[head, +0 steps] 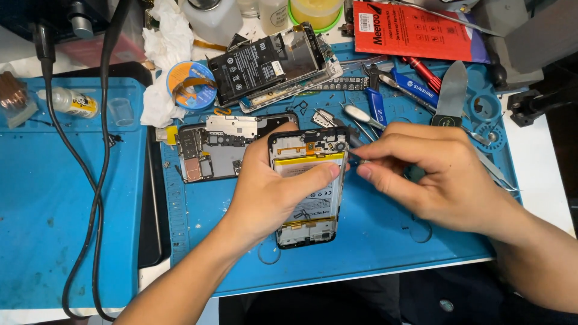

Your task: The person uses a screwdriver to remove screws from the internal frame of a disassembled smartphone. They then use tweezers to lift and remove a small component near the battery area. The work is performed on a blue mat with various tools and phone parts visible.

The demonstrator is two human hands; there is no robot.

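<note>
Both forearms are reaching over the blue mat [385, 241]. Left hand [271, 192] is gripping the opened phone [308, 225] by its stiff edges; right hand [433, 174] is pinching a thin tool [354, 160] at its fragile, light top.

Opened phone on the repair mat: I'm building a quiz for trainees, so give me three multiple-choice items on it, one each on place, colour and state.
1. Where does the opened phone lie?
A. On the blue mat
B. On the red booklet
C. In a drawer

2. What colour is the solder spool?
A. Green
B. Blue
C. White

3. What is the left hand doing?
A. Resting off the mat
B. Holding the phone
C. Gripping the cable

Answers: 1 A, the mat shows around the phone. 2 B, its rim is blue. 3 B, the thumb lies across the battery, while the right hand holds a thin tool at the phone's edge.
</note>
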